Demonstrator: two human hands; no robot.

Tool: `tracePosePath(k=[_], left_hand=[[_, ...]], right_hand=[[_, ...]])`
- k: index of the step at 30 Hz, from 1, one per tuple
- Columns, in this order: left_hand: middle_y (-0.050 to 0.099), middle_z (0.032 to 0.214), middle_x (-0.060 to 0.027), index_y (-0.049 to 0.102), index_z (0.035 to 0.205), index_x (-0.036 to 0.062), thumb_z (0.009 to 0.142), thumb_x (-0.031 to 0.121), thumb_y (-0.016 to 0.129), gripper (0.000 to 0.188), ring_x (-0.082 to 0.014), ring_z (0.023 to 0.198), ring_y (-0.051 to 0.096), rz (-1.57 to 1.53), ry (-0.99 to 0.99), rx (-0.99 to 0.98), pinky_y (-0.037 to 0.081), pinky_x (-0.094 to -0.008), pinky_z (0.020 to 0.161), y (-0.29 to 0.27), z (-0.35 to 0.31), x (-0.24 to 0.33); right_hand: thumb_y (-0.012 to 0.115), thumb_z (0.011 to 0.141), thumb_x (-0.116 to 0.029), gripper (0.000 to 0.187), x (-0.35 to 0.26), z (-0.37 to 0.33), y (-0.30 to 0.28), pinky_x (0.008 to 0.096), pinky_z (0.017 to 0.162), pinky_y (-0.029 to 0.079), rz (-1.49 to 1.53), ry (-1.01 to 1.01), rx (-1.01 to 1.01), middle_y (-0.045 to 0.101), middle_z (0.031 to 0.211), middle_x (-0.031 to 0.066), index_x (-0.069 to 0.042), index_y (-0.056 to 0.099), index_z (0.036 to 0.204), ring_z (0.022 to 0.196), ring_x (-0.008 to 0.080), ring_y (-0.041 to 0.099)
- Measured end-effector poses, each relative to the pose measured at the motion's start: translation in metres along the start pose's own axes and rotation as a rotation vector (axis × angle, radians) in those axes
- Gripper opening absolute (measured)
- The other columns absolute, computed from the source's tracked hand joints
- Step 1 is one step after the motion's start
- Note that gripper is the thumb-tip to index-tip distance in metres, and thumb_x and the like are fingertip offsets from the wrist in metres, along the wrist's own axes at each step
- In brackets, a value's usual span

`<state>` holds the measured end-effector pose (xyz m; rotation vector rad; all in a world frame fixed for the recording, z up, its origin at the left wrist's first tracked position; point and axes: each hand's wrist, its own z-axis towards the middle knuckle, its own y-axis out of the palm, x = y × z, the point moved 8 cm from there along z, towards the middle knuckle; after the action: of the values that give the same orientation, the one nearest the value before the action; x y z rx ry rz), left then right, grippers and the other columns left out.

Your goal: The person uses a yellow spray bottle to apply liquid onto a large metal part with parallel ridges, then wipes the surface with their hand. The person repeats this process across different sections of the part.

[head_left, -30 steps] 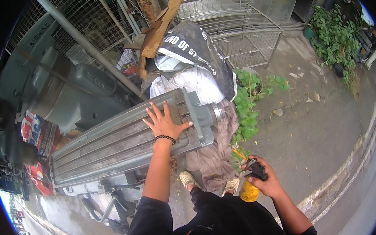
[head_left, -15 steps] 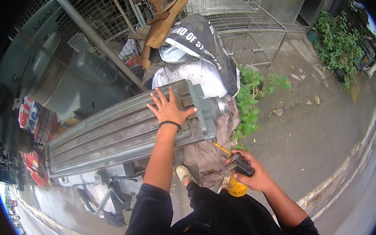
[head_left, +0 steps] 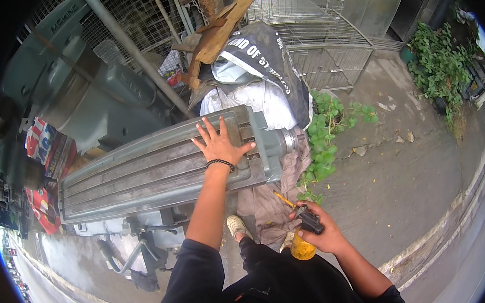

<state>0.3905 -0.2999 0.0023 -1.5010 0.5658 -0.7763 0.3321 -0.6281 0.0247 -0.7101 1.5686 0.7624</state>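
Observation:
My left hand [head_left: 220, 144], a dark beaded bracelet at its wrist, lies flat with fingers spread on a long grey slotted milling machine table [head_left: 150, 170]. The palm rests near the table's right end, where a round silver collar [head_left: 287, 141] sticks out. In my right hand [head_left: 324, 232] is a pump oil can [head_left: 303, 246] with a dark head and a yellow see-through reservoir. Its thin yellow spout [head_left: 285, 200] points up and left, apart from the table. My fingers wrap round the head; some of them are hidden behind it.
Grey machine body [head_left: 109, 107] stands at the left. Beyond the table are a black-and-white sack [head_left: 256, 53], broken wood [head_left: 226, 30] and a wire cage [head_left: 329, 61]. A brownish cloth [head_left: 263, 210] and a green plant [head_left: 323, 152] lie right of the table end.
My right hand has shifted slightly, and the oil can sits a little lower and further left. The left hand stays flat on the same spot. The whole view has moved slightly.

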Motion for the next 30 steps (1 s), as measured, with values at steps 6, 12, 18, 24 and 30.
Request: tracePosePath(k=[6, 12, 18, 24, 30], left_hand=[[0.009, 0.164, -0.0295, 0.028, 0.159, 0.0130, 0.060, 0.085, 0.071, 0.130, -0.0482, 0.152, 0.005, 0.034, -0.037, 0.000, 0.008, -0.0709, 0.116, -0.006, -0.004, -0.012], [0.018, 0.163, -0.0273, 0.041, 0.152, 0.0139, 0.076, 0.062, 0.075, 0.096, -0.0494, 0.151, 0.013, -0.105, -0.001, 0.263, 0.015, -0.0698, 0.116, -0.027, -0.020, -0.023], [0.024, 0.162, -0.0250, 0.059, 0.138, 0.0133, 0.084, 0.040, 0.075, 0.063, -0.0513, 0.149, 0.017, -0.275, 0.134, 0.276, 0.015, -0.0695, 0.116, -0.025, -0.109, -0.023], [0.029, 0.160, -0.0246, 0.062, 0.134, 0.0096, 0.085, 0.031, 0.072, 0.055, -0.0517, 0.148, 0.019, -0.246, 0.310, 0.124, 0.015, -0.0708, 0.115, -0.020, -0.188, 0.001], [0.032, 0.159, -0.0236, 0.052, 0.143, 0.0035, 0.085, 0.029, 0.068, 0.066, -0.0487, 0.149, 0.022, -0.206, 0.378, 0.023, 0.015, -0.0711, 0.115, 0.004, -0.195, 0.019]], right_hand=[[0.067, 0.082, 0.002, 0.069, 0.003, -0.004, -0.004, 0.0316, 0.103, 0.044, 0.003, 0.024, 0.015, 0.063, 0.121, 0.0061, -0.005, 0.040, 0.145, 0.116, 0.0143, 0.058], [0.067, 0.081, 0.000, 0.066, -0.001, 0.019, 0.005, 0.0312, 0.099, 0.046, -0.133, -0.010, -0.012, 0.065, 0.116, 0.0053, -0.006, 0.043, 0.143, 0.112, 0.0148, 0.061], [0.067, 0.082, 0.000, 0.066, 0.008, 0.059, 0.011, 0.0297, 0.097, 0.047, -0.214, -0.088, 0.068, 0.066, 0.114, 0.0042, -0.007, 0.043, 0.143, 0.106, 0.0134, 0.061], [0.070, 0.080, -0.001, 0.069, 0.016, 0.081, 0.022, 0.0285, 0.092, 0.049, -0.256, 0.004, 0.088, 0.065, 0.109, 0.0042, -0.009, 0.044, 0.143, 0.102, 0.0137, 0.063], [0.070, 0.079, -0.001, 0.074, 0.003, 0.064, 0.023, 0.0289, 0.094, 0.048, -0.338, -0.008, 0.059, 0.065, 0.110, 0.0035, -0.008, 0.041, 0.146, 0.103, 0.0138, 0.062]])
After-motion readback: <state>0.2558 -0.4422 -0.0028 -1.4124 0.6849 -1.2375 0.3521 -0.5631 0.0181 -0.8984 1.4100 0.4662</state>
